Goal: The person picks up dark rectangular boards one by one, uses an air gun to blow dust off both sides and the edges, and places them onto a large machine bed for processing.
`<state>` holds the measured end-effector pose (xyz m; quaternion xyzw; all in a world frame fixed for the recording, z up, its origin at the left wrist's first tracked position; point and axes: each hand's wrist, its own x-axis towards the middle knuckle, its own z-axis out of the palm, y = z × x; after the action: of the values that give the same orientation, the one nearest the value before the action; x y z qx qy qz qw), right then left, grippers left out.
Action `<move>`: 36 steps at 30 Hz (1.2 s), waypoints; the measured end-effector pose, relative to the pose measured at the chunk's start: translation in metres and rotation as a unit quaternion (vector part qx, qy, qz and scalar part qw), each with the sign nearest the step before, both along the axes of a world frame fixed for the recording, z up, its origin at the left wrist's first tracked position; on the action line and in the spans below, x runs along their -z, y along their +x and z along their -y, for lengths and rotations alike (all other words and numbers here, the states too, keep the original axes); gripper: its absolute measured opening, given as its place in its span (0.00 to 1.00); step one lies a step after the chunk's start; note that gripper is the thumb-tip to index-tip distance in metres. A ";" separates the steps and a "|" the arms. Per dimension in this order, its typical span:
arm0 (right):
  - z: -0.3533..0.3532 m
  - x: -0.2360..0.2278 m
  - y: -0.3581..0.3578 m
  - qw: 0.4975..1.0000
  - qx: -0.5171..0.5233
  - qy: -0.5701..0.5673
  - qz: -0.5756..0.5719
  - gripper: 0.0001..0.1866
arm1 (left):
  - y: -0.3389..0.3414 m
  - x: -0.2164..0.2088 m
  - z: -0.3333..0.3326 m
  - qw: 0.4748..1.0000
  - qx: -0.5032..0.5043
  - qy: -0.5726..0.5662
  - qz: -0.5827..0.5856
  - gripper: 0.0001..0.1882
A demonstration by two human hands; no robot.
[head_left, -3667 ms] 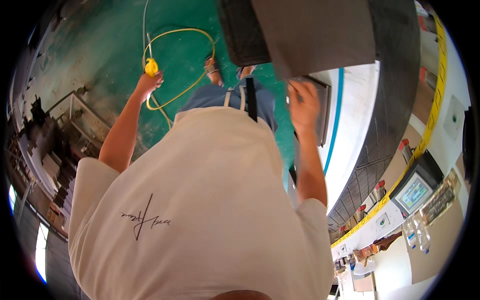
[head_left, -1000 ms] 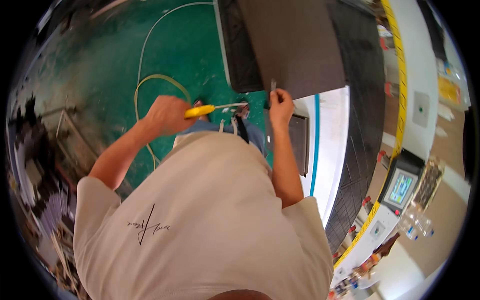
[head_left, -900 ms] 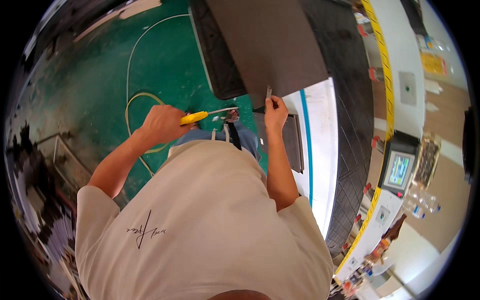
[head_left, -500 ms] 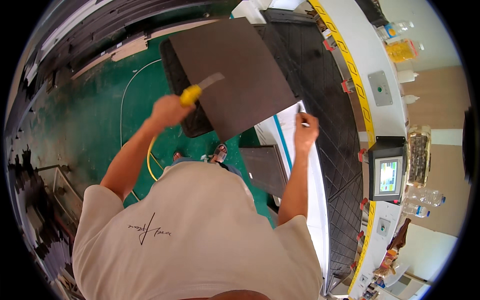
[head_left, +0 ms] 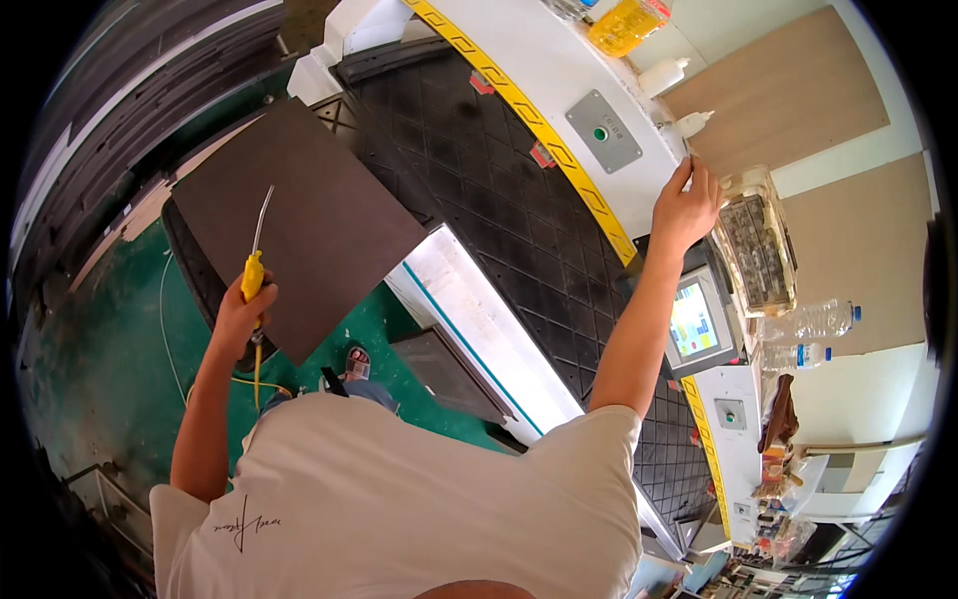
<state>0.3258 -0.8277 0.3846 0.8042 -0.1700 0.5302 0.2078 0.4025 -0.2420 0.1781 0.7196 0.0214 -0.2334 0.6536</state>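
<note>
My left hand [head_left: 239, 317] is wrapped round a yellow air blow gun [head_left: 252, 275]. Its thin metal nozzle points away from me over a large dark brown board [head_left: 319, 230]. That board lies on a black support [head_left: 190, 245] at the left end of the machine. Stretched far to the right, my right hand [head_left: 687, 207] is over the machine's white ledge, fingers closed together. Whatever thin thing is at its fingertips is too small to make out. Just beyond them lies a small white nozzle bottle [head_left: 696, 123], with another white bottle [head_left: 664, 76] further off.
A touch screen [head_left: 696, 317] stands below my right forearm, beside a clear box of dark material [head_left: 755, 250]. The black machine bed [head_left: 499, 200] runs along a yellow strip [head_left: 559, 135]. A yellow hose [head_left: 257, 364] trails from the gun. Another dark panel [head_left: 449, 374] leans against the machine.
My view has swung right. My right hand has gone from the board's corner out to the ledge with the white bottles. The blow gun, blurred before, now points forward over the board.
</note>
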 end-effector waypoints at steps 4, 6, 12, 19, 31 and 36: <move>0.070 -0.001 0.026 0.962 0.186 0.021 -0.198 0.16 | -0.003 -0.037 0.058 0.950 -0.144 -0.256 -0.103 0.14; 0.071 0.018 0.035 0.948 0.216 -0.008 -0.231 0.24 | 0.000 -0.031 0.060 0.907 -0.143 -0.362 -0.163 0.13; -0.198 0.191 0.051 0.583 -0.513 0.571 -0.267 0.36 | -0.019 0.008 0.063 0.880 -0.221 -0.275 -0.317 0.18; -0.443 0.307 -0.012 0.189 -0.421 0.844 -0.274 0.27 | -0.021 0.013 -0.015 0.937 0.074 -0.120 -0.319 0.24; -0.339 0.264 -0.136 0.378 -0.206 0.878 -0.208 0.14 | 0.061 0.127 -0.078 0.669 0.526 0.260 0.456 0.55; -0.391 0.225 -0.237 0.363 -0.157 0.918 0.037 0.17 | 0.059 0.140 -0.036 0.575 0.587 0.205 0.532 0.56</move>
<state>0.0886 -0.4363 0.1593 0.4899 -0.4296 0.0989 -0.7521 0.4614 -0.2055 0.0382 0.6844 -0.7098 -0.1310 0.1027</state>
